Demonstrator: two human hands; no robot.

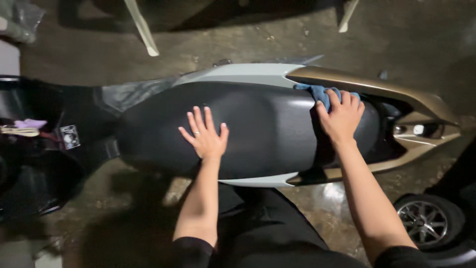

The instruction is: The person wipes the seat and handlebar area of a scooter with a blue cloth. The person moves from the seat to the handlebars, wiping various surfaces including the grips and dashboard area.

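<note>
We rest our left hand (206, 136) flat, fingers spread and gripping nothing, on the black scooter seat (258, 129); our right hand (341, 116) presses a bunched blue cloth (317, 92) against the seat's rear edge beside the bronze tail panel (377, 87). Risk, as we judge it: the cloth could slip into the gap there. No containers visible.

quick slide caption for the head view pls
Left hand flat on a black scooter seat; right hand presses a blue cloth near its rear.
</note>
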